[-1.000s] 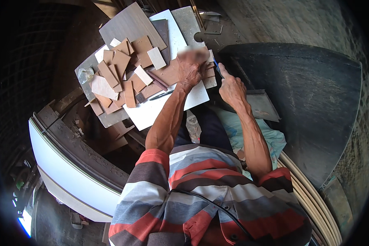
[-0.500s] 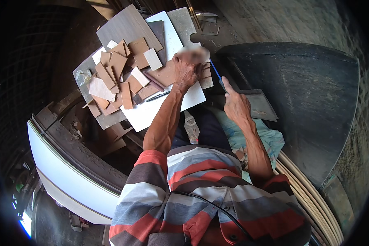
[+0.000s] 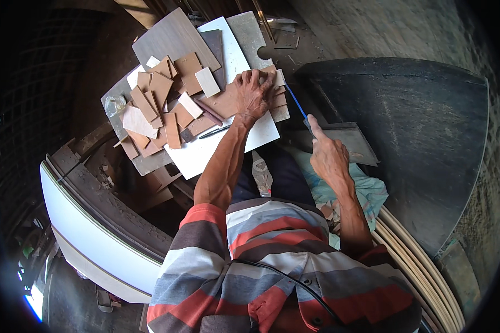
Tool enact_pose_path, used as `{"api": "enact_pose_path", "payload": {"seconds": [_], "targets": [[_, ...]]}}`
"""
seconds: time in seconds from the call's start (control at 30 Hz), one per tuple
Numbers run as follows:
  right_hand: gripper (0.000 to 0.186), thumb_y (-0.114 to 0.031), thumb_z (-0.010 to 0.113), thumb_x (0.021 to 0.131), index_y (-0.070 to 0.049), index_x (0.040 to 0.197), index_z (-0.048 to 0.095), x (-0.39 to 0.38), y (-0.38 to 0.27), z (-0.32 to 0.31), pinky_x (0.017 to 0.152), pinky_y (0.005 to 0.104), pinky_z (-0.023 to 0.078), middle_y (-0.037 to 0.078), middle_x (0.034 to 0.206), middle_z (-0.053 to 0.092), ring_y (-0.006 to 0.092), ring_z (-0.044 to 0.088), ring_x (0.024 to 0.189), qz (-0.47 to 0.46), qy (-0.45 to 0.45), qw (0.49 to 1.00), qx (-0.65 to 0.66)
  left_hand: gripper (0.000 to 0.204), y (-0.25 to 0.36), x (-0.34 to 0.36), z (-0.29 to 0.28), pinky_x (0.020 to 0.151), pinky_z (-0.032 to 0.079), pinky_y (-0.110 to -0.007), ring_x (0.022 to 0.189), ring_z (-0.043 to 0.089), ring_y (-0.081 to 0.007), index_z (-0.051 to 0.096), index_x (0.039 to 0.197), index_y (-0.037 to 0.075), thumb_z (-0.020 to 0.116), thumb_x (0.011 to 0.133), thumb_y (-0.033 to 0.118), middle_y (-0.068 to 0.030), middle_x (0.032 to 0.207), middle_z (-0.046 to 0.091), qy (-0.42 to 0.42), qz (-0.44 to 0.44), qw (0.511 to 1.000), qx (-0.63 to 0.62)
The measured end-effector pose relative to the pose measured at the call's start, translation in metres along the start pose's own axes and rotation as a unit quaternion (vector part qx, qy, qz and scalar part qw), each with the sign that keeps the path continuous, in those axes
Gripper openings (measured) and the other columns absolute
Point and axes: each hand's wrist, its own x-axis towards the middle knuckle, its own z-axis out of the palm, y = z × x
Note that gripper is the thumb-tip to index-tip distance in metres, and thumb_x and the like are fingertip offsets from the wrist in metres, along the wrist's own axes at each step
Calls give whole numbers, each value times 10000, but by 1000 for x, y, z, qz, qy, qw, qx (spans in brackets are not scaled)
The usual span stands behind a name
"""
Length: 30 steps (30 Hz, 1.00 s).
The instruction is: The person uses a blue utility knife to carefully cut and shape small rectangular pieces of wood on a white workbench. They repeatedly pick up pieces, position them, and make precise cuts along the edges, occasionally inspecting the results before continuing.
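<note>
At the right end of the work board, my left hand point(image 3: 253, 99) presses down with bent fingers on a small tan wood piece point(image 3: 270, 70). My right hand point(image 3: 331, 157) is closed round the dark handle of a thin blue saw point(image 3: 296, 100), its index finger stretched along it. The saw shows edge-on, its far end at the right edge of the wood pieces; its teeth cannot be made out. Beneath my left wrist lies a white board point(image 3: 259, 133). A dark pen point(image 3: 215, 131) rests on it, left of my wrist.
Several brown and pale wood offcuts point(image 3: 160, 86) lie heaped on the left, beside a clear jar point(image 3: 114, 105). A large dark panel point(image 3: 405, 122) leans at the right. Long pale strips point(image 3: 419, 261) lie by my right side. A white curved-looking panel point(image 3: 89, 233) stands at the left.
My right hand has drawn back toward me and slightly right with the saw. The left hand stays at the board's end, now seen more plainly.
</note>
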Motion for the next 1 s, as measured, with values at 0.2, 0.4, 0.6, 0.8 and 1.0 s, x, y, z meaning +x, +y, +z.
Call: {"api": "enact_pose_path", "payload": {"seconds": [0.2,0.4,0.6,0.8,1.0], "targets": [[659,-37,523,830,-185,1469,454,66,-17,4,912,527,492,332,1026,661,488,644,986,-47,66,997,-16,392,6,6,-2,930,336,-472,1056,483,-284,686,1196,186,721,825,307,-56,1074,561,-6,11,1000,4],[622,-58,517,835,-149,1449,479,12,-11,-17,907,530,495,314,1022,672,479,648,988,-37,23,998,-45,404,-3,-2,2,917,344,-474,1055,484,-283,679,1203,194,730,814,289,-53,1078,562,5,7,1000,14],[631,-49,536,818,-152,1439,495,78,-12,9,892,504,519,279,945,700,460,673,948,-57,46,996,-50,399,9,1,1,913,344,-476,1057,484,-287,682,1206,192,722,822,293,-61,1078,560,-7,9,1000,3],[624,-51,533,849,-167,1460,471,30,22,22,906,497,507,265,972,702,437,673,975,7,55,997,-49,408,5,-10,-1,923,341,-474,1064,481,-291,675,1226,202,715,827,278,-63,1087,559,-12,-1,1000,1],[590,-76,552,918,-184,1485,434,24,54,17,884,491,500,285,1032,687,454,660,982,14,99,989,109,544,1,2,1,954,330,-497,1103,477,-293,573,1349,215,709,827,285,-70,1119,559,-15,5,1000,16]]}}
